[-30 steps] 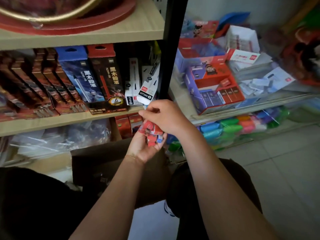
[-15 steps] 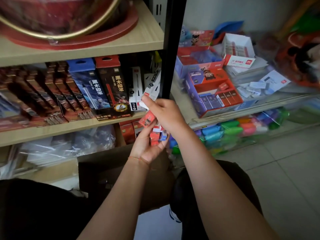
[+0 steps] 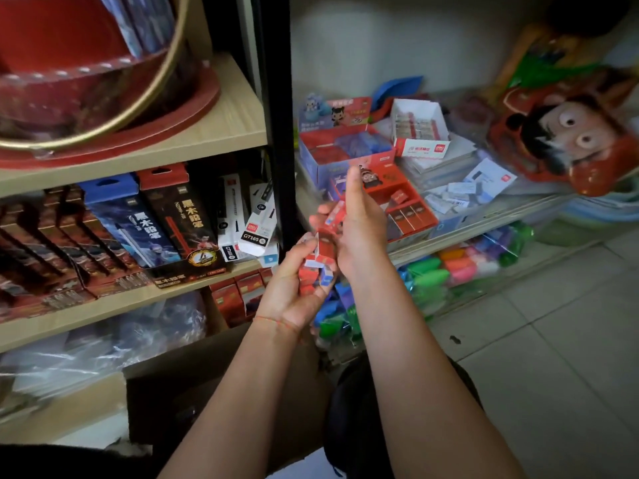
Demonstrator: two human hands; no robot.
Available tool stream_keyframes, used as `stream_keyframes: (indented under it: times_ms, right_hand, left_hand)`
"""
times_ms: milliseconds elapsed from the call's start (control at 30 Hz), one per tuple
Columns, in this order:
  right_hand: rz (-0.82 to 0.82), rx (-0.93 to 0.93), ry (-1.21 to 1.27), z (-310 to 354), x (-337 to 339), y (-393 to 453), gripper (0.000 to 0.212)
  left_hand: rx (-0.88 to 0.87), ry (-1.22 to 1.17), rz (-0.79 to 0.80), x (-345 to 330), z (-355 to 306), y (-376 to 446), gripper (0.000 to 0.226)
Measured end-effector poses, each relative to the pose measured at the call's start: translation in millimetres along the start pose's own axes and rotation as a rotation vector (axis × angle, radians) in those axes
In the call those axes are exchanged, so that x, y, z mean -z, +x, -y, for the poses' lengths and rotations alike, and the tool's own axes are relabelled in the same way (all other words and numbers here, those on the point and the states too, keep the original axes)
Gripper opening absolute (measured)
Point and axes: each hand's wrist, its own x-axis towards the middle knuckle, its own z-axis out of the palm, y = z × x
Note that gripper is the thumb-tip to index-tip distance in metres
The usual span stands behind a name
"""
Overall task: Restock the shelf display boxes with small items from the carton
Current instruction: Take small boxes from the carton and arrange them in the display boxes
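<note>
My left hand (image 3: 294, 292) cups a bunch of small red and blue erasers (image 3: 316, 267) in its palm. My right hand (image 3: 359, 223) is just above it, pinching one small red eraser (image 3: 334, 213) between thumb and fingers, with the index finger pointing up. Behind my right hand, on the right shelf, stands a red display box (image 3: 411, 212) with a row of red erasers at its front. A red and blue display box (image 3: 342, 150) is behind it. The brown carton (image 3: 214, 382) sits on the floor under my forearms; its inside is dark.
A black shelf post (image 3: 276, 126) divides the left pencil shelf (image 3: 138, 299) from the right shelf. White eraser box (image 3: 420, 133) and loose white packets lie at the right. Bags of coloured items (image 3: 460, 264) fill the lower right shelf. Tiled floor lies at the right.
Both hands rose and shifted right, toward the right shelf. My right hand lifted one red eraser off the bunch in my left palm, index finger now raised.
</note>
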Motion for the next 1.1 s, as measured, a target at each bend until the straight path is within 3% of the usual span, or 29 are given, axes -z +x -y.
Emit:
stream_keyframes:
  times_ms: [167,267,333,533,667,800,867,933,1100]
  right_hand:
    - [-0.110,-0.030,-0.057,25.7,21.3,30.9,0.051]
    - [-0.004,-0.065,-0.245,41.1,27.6,49.8,0.022]
    - [0.050,-0.037,-0.319,52.7,25.5,59.9,0.015]
    - [0.123,0.216,-0.504,70.7,14.6,110.5,0.030]
    - [0.140,0.370,-0.627,80.1,-14.2,146.4,0.032]
    - [0.167,0.414,-0.865,71.9,-45.3,179.1,0.028]
    - [0.192,0.426,-1.029,66.3,-51.8,190.3,0.020]
    - [0.237,0.396,-1.109,63.2,-53.0,199.5,0.027]
    - [0.261,0.408,-1.354,67.9,-53.7,209.1,0.017]
  left_hand:
    - [-0.030,0.090,0.016,-16.6,0.8,20.1,0.024]
    - [-0.099,0.230,0.109,-36.7,-5.9,34.3,0.013]
    - [-0.127,0.229,0.135,-52.7,-9.7,44.5,0.017]
    - [-0.173,0.162,0.050,-78.2,-19.7,66.1,0.032]
    - [-0.163,0.130,-0.011,-76.3,-23.7,77.6,0.066]
    - [-0.123,0.162,-0.026,-77.1,-25.8,83.1,0.028]
    - [-0.145,0.136,-0.062,-76.7,-27.9,88.4,0.041]
    - [-0.177,0.120,-0.084,-75.4,-29.6,91.8,0.060]
    - [-0.170,0.095,-0.065,-74.9,-29.7,93.6,0.068]
